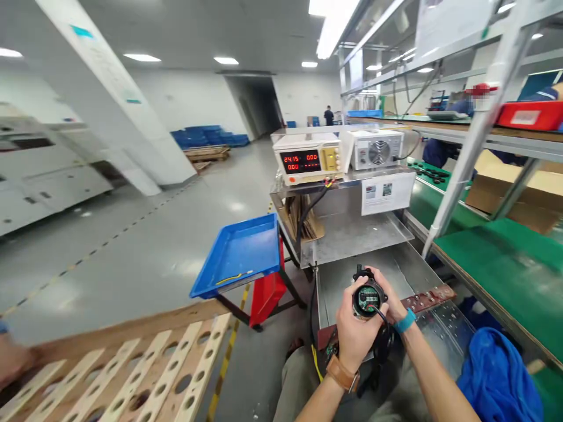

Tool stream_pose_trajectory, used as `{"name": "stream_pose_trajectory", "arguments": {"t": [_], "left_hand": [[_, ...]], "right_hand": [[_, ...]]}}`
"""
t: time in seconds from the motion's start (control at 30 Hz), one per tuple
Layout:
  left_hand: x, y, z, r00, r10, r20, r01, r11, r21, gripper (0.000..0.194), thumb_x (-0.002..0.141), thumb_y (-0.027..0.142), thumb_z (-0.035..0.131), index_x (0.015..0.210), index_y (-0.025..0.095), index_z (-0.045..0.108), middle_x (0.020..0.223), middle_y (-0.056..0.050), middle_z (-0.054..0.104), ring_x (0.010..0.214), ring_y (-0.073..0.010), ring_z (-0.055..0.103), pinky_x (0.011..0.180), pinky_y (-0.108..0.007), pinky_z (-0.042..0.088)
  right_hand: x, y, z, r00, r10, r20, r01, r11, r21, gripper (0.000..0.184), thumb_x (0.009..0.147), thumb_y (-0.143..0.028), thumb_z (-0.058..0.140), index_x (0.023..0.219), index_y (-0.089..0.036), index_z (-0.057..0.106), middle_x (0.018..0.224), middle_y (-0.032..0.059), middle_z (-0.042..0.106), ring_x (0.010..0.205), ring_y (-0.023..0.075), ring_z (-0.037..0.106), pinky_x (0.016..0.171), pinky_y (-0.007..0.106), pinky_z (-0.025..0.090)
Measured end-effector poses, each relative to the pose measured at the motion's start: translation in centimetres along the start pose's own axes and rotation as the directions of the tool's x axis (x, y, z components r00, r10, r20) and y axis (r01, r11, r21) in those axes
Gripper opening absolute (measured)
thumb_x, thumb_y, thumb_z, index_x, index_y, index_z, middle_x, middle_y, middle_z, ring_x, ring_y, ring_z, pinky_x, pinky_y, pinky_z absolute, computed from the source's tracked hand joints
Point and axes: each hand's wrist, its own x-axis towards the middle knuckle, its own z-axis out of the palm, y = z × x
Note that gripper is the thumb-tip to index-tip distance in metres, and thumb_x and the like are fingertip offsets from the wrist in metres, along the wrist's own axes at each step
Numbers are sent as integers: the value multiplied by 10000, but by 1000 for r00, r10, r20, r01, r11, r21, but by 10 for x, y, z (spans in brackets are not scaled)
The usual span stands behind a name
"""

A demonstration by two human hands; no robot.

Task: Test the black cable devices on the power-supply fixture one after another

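A small round black part (366, 296) with a green circuit board showing in its open face is held up over my lap, in front of a metal tray (407, 266). My left hand (354, 337), with a brown strap at the wrist, is wrapped round the part from below. My right hand (387, 293), with a teal band at the wrist, cups it from behind and the right. A black cable (383, 337) hangs from the part down between my hands.
A power supply (308, 158) with red digits and a fan-fronted box (377, 149) stand on a steel shelf. A blue tray (240, 252) sits left over a red bin (266, 293). A wooden rack with holes (132, 375) lies lower left. Green bench (497, 264), blue cloth (497, 375). Another person's hand (11, 357) shows at the far left.
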Motion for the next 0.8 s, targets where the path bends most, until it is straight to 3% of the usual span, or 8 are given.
{"name": "stream_pose_trajectory", "arguments": {"t": [0.1, 0.23, 0.43, 0.6, 0.8], "left_hand": [[2, -38, 1, 994, -28, -101, 38, 994, 98, 570, 738, 241, 752, 1269, 234, 543, 1328, -99, 601, 1309, -297, 512, 1137, -530, 383], [6, -63, 3, 991, 8, -133, 14, 987, 160, 574, 768, 204, 701, 1309, 236, 513, 1346, -82, 597, 1351, -282, 466, 1190, -546, 299], [12, -81, 5, 997, 0, -77, 14, 984, 180, 556, 772, 107, 596, 1306, 232, 503, 1399, -69, 558, 1389, -261, 415, 1189, -547, 309], [16, -93, 3, 994, 81, 74, -91, 984, 152, 535, 749, 52, 555, 1252, 225, 500, 1399, -71, 559, 1377, -234, 438, 1193, -539, 306], [15, -104, 10, 997, 43, 72, -54, 987, 155, 616, 690, -9, 517, 1257, 233, 496, 1421, -64, 537, 1397, -236, 409, 1167, -537, 356]], "right_hand": [[-2, -2, 9, 992, 83, 96, -94, 989, 117, 577, 890, -698, 550, 1223, -229, 601, 1247, 84, 596, 1203, 273, 541, 1039, 414, 447], [-3, -1, 18, 988, 85, 130, -100, 989, 110, 554, 886, -675, 597, 1220, -233, 610, 1284, 77, 574, 1254, 269, 494, 1097, 412, 384], [0, 5, 13, 977, 102, 189, -122, 988, 96, 633, 808, -572, 762, 1292, -237, 528, 1284, 89, 562, 1210, 271, 519, 1071, 407, 399], [5, 6, 6, 970, 160, 182, -178, 980, 87, 662, 744, -462, 840, 1280, -229, 529, 1255, 93, 575, 1156, 269, 554, 1002, 384, 453], [10, 16, 7, 958, 271, 95, -283, 945, 161, 669, 690, -379, 850, 1260, -222, 539, 1170, 79, 626, 1073, 273, 597, 950, 390, 476]]}}
